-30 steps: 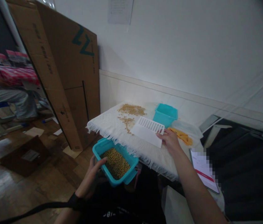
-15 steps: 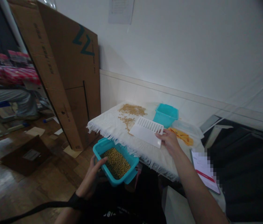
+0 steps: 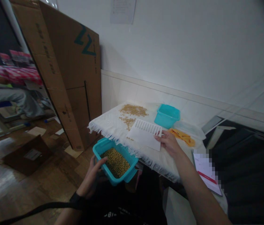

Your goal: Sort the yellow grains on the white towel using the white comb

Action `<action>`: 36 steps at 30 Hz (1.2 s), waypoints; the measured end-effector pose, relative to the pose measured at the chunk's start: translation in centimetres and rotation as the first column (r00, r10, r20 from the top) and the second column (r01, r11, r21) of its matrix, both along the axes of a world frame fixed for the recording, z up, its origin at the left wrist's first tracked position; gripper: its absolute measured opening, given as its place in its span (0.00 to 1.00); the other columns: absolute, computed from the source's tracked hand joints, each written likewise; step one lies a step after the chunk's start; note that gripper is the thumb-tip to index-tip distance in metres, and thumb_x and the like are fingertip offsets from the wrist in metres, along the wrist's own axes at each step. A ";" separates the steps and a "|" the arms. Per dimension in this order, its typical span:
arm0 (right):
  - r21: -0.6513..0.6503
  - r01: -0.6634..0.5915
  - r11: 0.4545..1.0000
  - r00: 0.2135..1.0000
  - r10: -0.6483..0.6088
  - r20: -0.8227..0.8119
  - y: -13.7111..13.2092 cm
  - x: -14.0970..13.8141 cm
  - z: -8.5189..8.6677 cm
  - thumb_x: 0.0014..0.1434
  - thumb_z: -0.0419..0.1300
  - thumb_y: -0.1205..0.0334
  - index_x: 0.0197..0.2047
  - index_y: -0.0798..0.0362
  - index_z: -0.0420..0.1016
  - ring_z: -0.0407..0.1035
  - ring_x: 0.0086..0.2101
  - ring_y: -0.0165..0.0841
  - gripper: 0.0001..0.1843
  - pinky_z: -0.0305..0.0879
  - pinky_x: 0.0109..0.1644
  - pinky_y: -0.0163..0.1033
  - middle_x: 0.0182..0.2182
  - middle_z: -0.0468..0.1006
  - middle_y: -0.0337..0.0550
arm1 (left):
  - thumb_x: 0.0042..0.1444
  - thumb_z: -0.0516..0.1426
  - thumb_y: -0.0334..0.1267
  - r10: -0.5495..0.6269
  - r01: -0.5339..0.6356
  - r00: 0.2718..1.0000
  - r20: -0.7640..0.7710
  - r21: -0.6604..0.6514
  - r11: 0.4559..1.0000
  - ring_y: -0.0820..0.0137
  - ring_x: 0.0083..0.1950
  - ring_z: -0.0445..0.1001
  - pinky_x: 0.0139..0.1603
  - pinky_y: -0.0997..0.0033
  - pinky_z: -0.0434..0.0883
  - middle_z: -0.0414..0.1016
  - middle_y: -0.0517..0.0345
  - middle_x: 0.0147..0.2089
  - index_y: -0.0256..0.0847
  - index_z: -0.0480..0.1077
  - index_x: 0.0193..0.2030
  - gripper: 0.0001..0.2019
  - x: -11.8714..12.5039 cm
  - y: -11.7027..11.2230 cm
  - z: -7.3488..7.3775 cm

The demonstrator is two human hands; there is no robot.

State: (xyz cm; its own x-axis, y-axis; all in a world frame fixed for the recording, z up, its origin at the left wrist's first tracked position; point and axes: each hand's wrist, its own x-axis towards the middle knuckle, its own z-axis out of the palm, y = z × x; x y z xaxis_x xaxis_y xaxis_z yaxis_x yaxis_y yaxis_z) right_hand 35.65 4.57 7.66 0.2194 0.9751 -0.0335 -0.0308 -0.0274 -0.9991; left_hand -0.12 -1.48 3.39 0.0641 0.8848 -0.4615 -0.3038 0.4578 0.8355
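My left hand [image 3: 91,178] grips the near left side of a teal plastic bin [image 3: 99,150] full of yellowish beans [image 3: 116,162], held just below the table's front edge. My right hand [image 3: 169,143] pinches the right end of a white slotted scraper [image 3: 144,135], which lies low over the white fringed cloth [image 3: 109,123]. Loose beans [image 3: 133,110] are piled at the far left of the cloth, with a thinner trail reaching toward the scraper.
A second, smaller teal bin [image 3: 166,115] stands at the back of the table beside an orange cloth [image 3: 182,137]. A tablet [image 3: 206,173] lies at the right. Tall cardboard [image 3: 73,81] leans on the wall at the left. A seated person [image 3: 2,93] is far left.
The scraper has come down and toward me, from tilted above the cloth to nearly flat on it. The bin in my left hand has stayed put.
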 end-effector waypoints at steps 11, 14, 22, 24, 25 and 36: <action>0.050 0.015 0.999 1.000 -0.013 -0.027 0.2 0.0 -0.2 0.34 0.83 0.49 0.42 0.51 0.81 0.82 0.37 0.45 0.32 0.78 0.43 0.48 0.36 0.87 0.47 | 0.59 0.65 0.51 -0.005 0.005 1.000 0.006 -0.003 1.000 0.60 0.41 0.85 0.39 0.56 0.82 0.76 0.50 0.61 0.57 0.57 0.69 0.34 -0.1 0.0 0.0; 0.082 0.156 0.984 0.988 -0.154 -0.029 0.7 0.4 -0.5 0.32 0.82 0.49 0.41 0.50 0.80 0.82 0.37 0.46 0.32 0.78 0.41 0.48 0.34 0.86 0.45 | 0.60 0.65 0.50 -0.014 0.014 1.000 0.015 0.006 1.000 0.60 0.40 0.85 0.40 0.56 0.82 0.75 0.50 0.61 0.57 0.56 0.70 0.34 0.0 0.0 0.2; 0.066 0.210 0.975 0.977 -0.212 0.022 0.9 0.4 -0.6 0.32 0.81 0.51 0.41 0.50 0.79 0.81 0.35 0.46 0.32 0.78 0.38 0.48 0.32 0.86 0.44 | 0.58 0.66 0.51 0.000 0.000 1.000 -0.009 -0.025 1.000 0.57 0.43 0.84 0.38 0.57 0.82 0.75 0.47 0.61 0.57 0.55 0.71 0.38 -0.2 0.4 -0.5; 0.060 0.223 0.973 0.974 -0.225 0.018 0.9 0.4 -0.5 0.31 0.81 0.51 0.40 0.50 0.79 0.81 0.35 0.46 0.32 0.78 0.37 0.47 0.31 0.86 0.43 | 0.58 0.66 0.51 -0.005 0.005 1.000 0.008 -0.006 1.000 0.57 0.43 0.84 0.39 0.57 0.82 0.75 0.47 0.61 0.57 0.55 0.71 0.38 -0.3 0.3 -0.5; 0.057 0.225 0.973 0.974 -0.226 0.020 0.9 0.4 -0.5 0.31 0.81 0.52 0.40 0.50 0.79 0.81 0.34 0.45 0.31 0.78 0.37 0.47 0.31 0.86 0.43 | 0.58 0.66 0.51 -0.009 0.009 1.000 0.021 0.003 1.000 0.57 0.43 0.85 0.39 0.56 0.82 0.76 0.47 0.61 0.57 0.55 0.71 0.37 -0.2 0.3 -0.4; 0.044 0.166 0.985 0.986 -0.166 0.014 0.6 0.0 -0.3 0.31 0.82 0.52 0.40 0.51 0.80 0.80 0.33 0.42 0.32 0.78 0.38 0.45 0.31 0.86 0.43 | 0.57 0.66 0.50 0.011 -0.011 1.000 0.026 -0.002 1.000 0.56 0.44 0.85 0.40 0.53 0.83 0.76 0.47 0.60 0.56 0.59 0.68 0.35 0.0 0.1 0.1</action>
